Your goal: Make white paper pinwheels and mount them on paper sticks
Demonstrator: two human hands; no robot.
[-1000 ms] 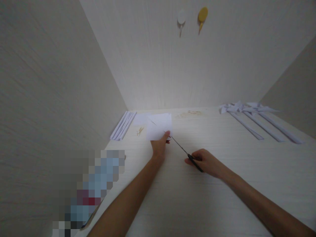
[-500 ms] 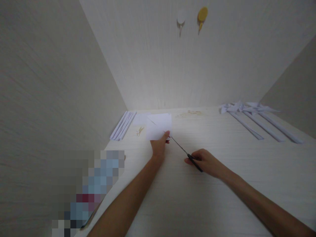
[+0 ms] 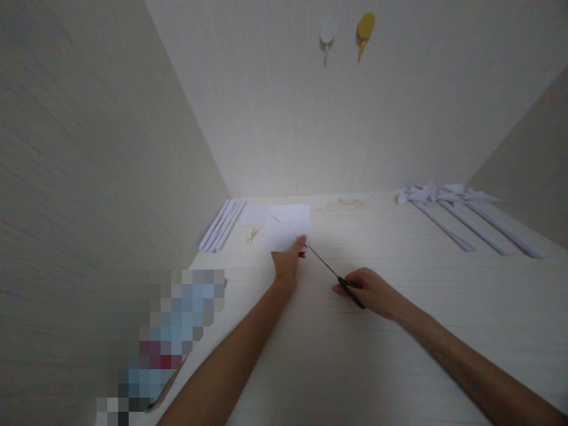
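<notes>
My left hand (image 3: 287,261) pinches the lower edge of a white sheet of paper (image 3: 287,226) and holds it up above the pale wooden table (image 3: 337,355). My right hand (image 3: 371,291) is closed round the black handles of a pair of scissors (image 3: 333,272). The thin blades point up and left, and their tips reach into the paper near my left thumb. A cut line shows in the sheet's upper left part.
Several folded white paper strips (image 3: 222,225) lie at the back left by the side wall. Long paper strips with folded ends (image 3: 461,216) lie at the back right. Two hooks, one white (image 3: 326,35) and one yellow (image 3: 365,28), hang on the back wall. A blurred patch covers the lower left.
</notes>
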